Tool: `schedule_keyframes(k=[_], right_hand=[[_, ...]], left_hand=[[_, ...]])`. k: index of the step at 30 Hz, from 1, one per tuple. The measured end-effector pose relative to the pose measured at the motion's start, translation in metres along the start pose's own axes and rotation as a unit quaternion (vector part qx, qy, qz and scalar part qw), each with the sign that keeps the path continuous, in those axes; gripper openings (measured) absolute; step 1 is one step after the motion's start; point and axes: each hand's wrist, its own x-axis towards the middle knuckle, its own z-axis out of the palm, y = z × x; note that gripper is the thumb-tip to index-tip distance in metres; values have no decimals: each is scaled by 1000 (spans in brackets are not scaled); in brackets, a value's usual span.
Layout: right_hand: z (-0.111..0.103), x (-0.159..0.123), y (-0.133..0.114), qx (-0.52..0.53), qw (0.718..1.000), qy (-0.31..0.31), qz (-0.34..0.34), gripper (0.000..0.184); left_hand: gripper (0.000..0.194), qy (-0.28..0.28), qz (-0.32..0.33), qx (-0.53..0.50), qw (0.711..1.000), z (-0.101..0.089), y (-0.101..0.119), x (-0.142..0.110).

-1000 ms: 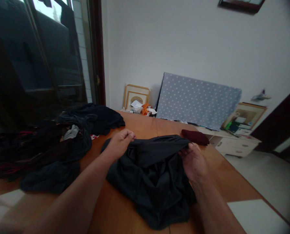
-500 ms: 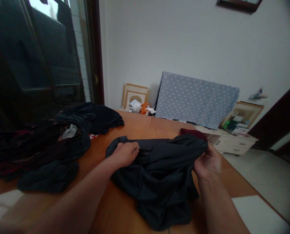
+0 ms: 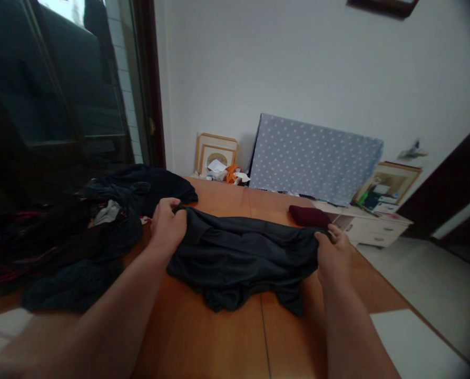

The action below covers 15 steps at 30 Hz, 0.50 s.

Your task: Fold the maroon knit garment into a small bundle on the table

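Note:
A dark grey garment (image 3: 243,252) is stretched sideways between my two hands above the wooden table (image 3: 203,342). My left hand (image 3: 169,221) is closed on its upper left corner. At the opposite corner, my right hand (image 3: 333,252) pinches the cloth between thumb and fingers. The lower part hangs in loose folds toward the tabletop, so its exact kind does not show. Just beyond my right hand lies a folded dark red cloth (image 3: 310,216).
A heap of dark clothes (image 3: 112,226) covers the table's left side. White sheets lie near both front corners. Behind the table stand a cloth with white dots (image 3: 314,158) draped over something, a framed picture (image 3: 217,145) and a white cabinet (image 3: 381,231).
My left hand has moved left and up to the garment's corner. The garment is now spread wider and its lower edge has risen. The dark red cloth is more exposed.

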Motion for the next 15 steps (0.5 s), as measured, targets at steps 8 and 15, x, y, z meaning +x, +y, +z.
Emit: schedule_keyframes(k=[8,15], right_hand=[[25,-48,-29,-214,948,-184,-149,44],[37,-68,-27,-273,848,-436,-128,20]], left_hand=[[35,-246,246,204,915,1,29,-32],[17,-281,150,230,920,4,11,-19]])
